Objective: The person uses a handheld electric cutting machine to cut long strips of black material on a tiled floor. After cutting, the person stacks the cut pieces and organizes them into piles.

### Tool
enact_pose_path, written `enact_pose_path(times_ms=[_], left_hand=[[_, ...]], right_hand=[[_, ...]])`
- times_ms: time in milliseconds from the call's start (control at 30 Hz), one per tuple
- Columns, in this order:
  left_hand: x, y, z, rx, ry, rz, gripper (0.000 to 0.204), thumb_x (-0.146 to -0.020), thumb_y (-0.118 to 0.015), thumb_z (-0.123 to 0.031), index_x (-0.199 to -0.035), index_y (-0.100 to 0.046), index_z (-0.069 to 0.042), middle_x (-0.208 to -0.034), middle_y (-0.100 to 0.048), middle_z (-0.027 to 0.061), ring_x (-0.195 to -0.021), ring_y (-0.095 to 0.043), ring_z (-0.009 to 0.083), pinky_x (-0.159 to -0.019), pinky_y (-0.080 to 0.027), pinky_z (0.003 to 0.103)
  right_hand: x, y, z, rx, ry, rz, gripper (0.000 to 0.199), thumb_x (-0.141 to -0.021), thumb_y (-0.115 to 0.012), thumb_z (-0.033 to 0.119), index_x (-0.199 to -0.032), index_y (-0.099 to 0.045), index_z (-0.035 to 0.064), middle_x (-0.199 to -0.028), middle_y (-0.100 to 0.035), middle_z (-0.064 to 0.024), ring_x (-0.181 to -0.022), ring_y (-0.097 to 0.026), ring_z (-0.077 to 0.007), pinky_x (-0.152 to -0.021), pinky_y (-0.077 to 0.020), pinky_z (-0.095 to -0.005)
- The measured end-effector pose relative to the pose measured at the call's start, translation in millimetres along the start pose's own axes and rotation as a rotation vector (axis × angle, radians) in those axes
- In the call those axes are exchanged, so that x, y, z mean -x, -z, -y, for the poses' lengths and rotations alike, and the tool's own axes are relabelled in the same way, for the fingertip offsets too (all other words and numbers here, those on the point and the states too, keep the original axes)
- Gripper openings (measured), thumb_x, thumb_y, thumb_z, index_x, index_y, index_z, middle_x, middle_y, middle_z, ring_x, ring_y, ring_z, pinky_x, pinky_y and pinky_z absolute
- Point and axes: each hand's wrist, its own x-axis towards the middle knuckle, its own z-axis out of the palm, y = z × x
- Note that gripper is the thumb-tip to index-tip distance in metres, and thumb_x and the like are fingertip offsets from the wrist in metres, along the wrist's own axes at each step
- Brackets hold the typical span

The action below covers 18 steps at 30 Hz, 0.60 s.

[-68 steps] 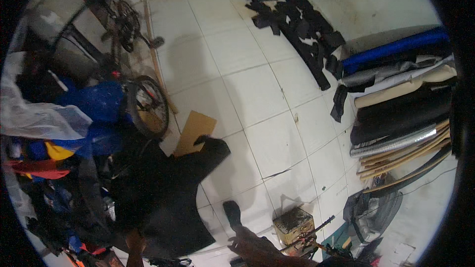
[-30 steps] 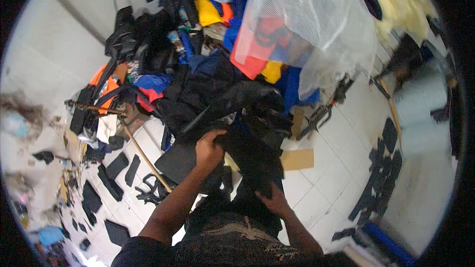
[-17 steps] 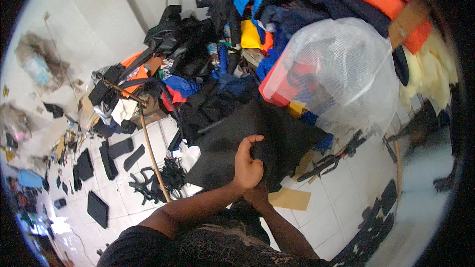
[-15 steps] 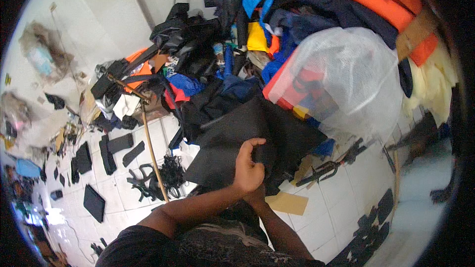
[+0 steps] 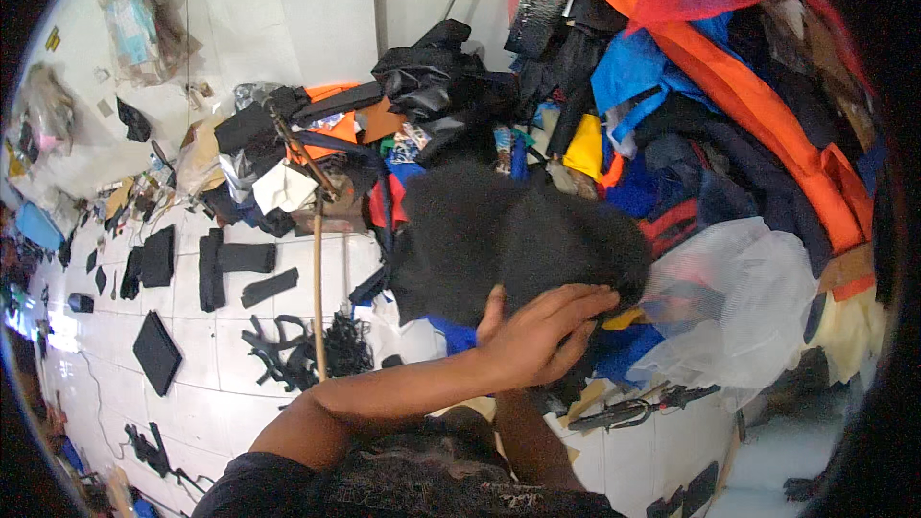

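The left hand (image 5: pixel 545 338) is lying over the near edge of a wide matte-black fabric sheet (image 5: pixel 480 240) at centre, its fingers nearly together, thumb standing apart. The right hand is hiding beneath it, its fingers impossible to tell. Translucent white mesh (image 5: pixel 739 312) is lying to the right.

Bare floor tiles (image 5: pixel 219 357) leave passage at lower left; a wooden stick (image 5: pixel 319 312) and tangled black straps (image 5: pixel 347 345) lie between them and the central black sheet (image 5: pixel 480 240); heaped fabrics (image 5: pixel 715 173) and white mesh (image 5: pixel 739 297) block the right.
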Motion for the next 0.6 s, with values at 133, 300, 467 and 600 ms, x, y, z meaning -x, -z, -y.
enact_pose_path(times_ms=[133,300,467,600], left_hand=[[43.7,102.8,50.8,0.010,-0.079,-0.069,0.028,-0.082,-0.060,-0.004,-0.109,-0.061,-0.008,-0.115,-0.061,0.0133,-0.106,-0.059,0.0304,-0.088,-0.047,0.043],[146.1,206.5,133.6,-0.261,0.606,-0.022,0.027,-0.084,-0.061,-0.013,-0.109,-0.061,-0.006,-0.107,-0.061,0.0177,-0.099,-0.060,0.0346,-0.085,-0.049,0.041],[366.4,262.1,210.7,-0.613,1.220,-0.014,0.031,-0.081,-0.064,-0.023,-0.106,-0.062,-0.004,-0.104,-0.061,0.0210,-0.102,-0.058,0.0380,-0.088,-0.047,0.044],[521.7,259.7,200.1,-0.602,1.475,-0.143,0.034,-0.079,-0.064,-0.024,-0.105,-0.063,-0.003,-0.098,-0.066,0.0213,-0.098,-0.061,0.0388,-0.085,-0.049,0.045]], right_hand=[[-78.4,-30.9,104.3,-0.134,0.181,-0.237,0.055,-0.091,-0.059,0.038,-0.122,-0.053,-0.0068,-0.126,-0.057,-0.0224,-0.115,-0.055,-0.0319,-0.098,-0.0408,-0.0404],[-169.9,-11.3,234.2,-0.291,0.570,-0.537,0.043,-0.090,-0.062,0.028,-0.114,-0.060,-0.0082,-0.123,-0.059,-0.0218,-0.113,-0.056,-0.0306,-0.098,-0.0403,-0.0386],[-252.4,-30.3,341.2,-0.416,0.772,-0.562,0.041,-0.088,-0.064,0.023,-0.111,-0.060,-0.0104,-0.121,-0.060,-0.0162,-0.110,-0.057,-0.0279,-0.099,-0.0379,-0.0363],[-328.2,-61.7,376.7,-0.434,0.554,-0.601,0.047,-0.087,-0.065,0.028,-0.112,-0.059,-0.0113,-0.122,-0.060,-0.0186,-0.109,-0.057,-0.0283,-0.098,-0.0386,-0.0363]])
